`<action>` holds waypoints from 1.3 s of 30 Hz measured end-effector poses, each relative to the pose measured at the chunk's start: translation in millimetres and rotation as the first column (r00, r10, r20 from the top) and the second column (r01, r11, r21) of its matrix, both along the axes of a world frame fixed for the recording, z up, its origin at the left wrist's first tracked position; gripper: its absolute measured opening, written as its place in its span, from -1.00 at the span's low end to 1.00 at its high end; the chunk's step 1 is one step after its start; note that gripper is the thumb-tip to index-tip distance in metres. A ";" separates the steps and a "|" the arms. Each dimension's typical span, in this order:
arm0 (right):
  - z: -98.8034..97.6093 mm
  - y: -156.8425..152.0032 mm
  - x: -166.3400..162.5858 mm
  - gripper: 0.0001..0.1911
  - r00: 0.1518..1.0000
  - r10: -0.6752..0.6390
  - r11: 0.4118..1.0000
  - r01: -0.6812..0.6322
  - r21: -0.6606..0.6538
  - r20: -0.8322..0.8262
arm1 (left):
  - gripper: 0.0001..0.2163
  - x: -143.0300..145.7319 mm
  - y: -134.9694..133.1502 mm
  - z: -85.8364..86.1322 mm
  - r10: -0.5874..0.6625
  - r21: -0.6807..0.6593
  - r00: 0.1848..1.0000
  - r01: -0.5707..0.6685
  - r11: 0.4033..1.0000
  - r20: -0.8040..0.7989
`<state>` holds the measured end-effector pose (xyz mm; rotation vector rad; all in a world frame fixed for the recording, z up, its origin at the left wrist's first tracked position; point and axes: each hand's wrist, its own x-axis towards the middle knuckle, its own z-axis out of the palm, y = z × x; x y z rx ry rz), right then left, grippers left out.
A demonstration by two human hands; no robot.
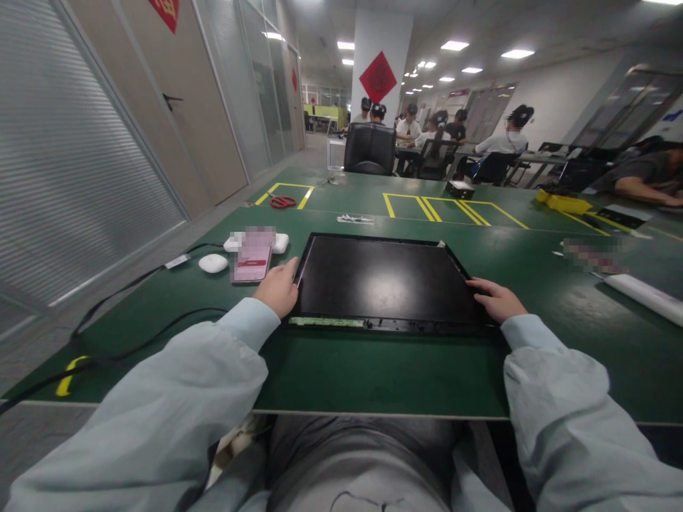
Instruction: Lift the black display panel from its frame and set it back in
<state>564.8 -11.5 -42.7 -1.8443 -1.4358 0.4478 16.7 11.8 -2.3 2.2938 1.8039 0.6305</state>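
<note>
Left hand (278,287) and right hand (497,299), both mine, are half-closed about opposite side edges of a black screen panel (368,277), in front of me at the green table (381,380); I cannot tell whether it rests flat. Along its near edge, on the left, runs a green strip (326,323); a phone (252,264) lies just beside my left hand.

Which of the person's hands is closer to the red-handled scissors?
The left. The left hand, at the black panel's left edge, is nearer the scissors, which lie beyond it; the right hand is across at the panel's right edge.
</note>
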 end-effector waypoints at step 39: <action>-6.3 2.1 6.3 -0.61 0.999 -0.037 0.999 0.037 0.022 -0.011 | -0.71 23.3 -13.8 24.7 0.531 -0.536 0.073 0.155 0.830 0.844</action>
